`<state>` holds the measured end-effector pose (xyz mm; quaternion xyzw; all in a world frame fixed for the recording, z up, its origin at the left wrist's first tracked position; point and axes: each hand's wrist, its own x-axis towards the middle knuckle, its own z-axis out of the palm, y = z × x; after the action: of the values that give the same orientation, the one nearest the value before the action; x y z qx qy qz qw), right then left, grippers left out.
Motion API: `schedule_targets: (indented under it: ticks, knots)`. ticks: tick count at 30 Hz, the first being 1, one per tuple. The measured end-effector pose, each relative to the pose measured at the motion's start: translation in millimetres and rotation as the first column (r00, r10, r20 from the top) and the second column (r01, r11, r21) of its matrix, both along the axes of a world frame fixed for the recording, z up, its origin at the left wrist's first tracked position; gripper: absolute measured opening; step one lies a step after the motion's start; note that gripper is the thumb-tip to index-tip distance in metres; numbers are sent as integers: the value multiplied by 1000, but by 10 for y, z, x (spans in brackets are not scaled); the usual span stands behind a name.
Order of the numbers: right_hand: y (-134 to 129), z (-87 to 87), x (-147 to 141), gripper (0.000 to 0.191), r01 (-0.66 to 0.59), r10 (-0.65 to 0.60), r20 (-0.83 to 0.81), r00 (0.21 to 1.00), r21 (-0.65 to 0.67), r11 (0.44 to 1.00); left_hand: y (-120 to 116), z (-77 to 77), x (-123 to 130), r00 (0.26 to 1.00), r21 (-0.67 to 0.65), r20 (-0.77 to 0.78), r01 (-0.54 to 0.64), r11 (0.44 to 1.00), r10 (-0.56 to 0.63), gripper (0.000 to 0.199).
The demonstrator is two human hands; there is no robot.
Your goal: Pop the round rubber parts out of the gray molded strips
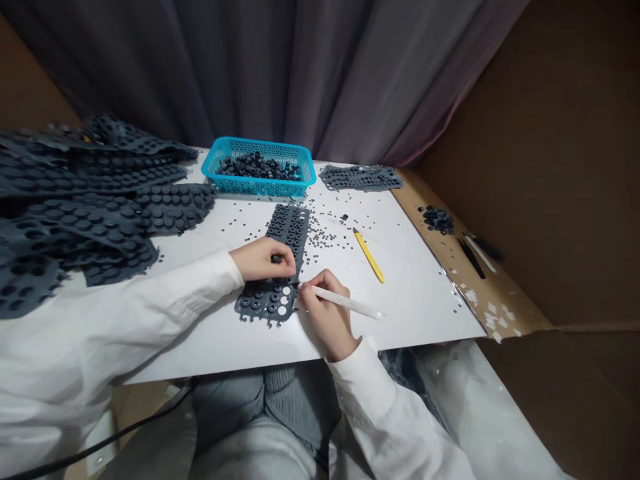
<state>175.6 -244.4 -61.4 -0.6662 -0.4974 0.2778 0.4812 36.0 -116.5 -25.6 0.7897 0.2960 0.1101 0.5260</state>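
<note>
A dark grey rubber sheet [289,230] with rows of raised round studs lies lengthwise before me, several white discs [283,311] showing at its near right corner. Across its middle rests my left hand [261,259], fingers curled closed, with a small black rubber piece [277,258] showing among them. My right hand [330,313] grips a slim white pen-shaped craft knife [350,303] beside the sheet's right edge. The knife's dark tip points at the sheet just below my left fingertips; whether it touches is unclear.
Behind the sheet stands a blue basket [220,180] of small black pieces. Punched rubber sheets [100,200] pile up at left; another scrap [361,177] lies at back right. A yellow cutter [369,256] and tiny dark discs [320,235] dot the white tabletop [410,293]. Black pieces [438,219] sit on cardboard.
</note>
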Motion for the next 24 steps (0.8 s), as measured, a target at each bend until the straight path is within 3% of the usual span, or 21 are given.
schedule_targets:
  ticks: [2, 4, 7, 12, 20, 22, 24]
  knots:
    - [6, 4, 3, 15, 3, -3, 12, 1000, 3, 1000, -1, 1, 27, 982, 307, -89, 187, 933, -167, 12]
    - [10, 7, 4, 15, 5, -5, 15, 1000, 1, 1000, 6, 4, 70, 951, 467, -178, 307, 829, -252, 11]
    - [9, 4, 3, 15, 6, -6, 4, 1000, -2, 1000, 15, 16, 142, 903, 556, -302, 427, 713, -305, 13]
    - [4, -20, 3, 15, 5, -6, 5, 1000, 14, 1000, -29, 80, 189, 833, 579, -461, 543, 608, -305, 11]
    - [1, -12, 3, 15, 1, -2, 34, 999, 36, 999, -171, 147, 251, 776, 586, -588, 603, 542, -228, 13]
    - [2, -3, 5, 14, 0, -2, 41, 999, 38, 999, -142, 110, 242, 785, 581, -569, 595, 555, -245, 15]
    - [4, 2, 6, 14, 3, -5, 53, 999, 35, 999, -57, 59, 176, 832, 562, -467, 541, 626, -300, 15]
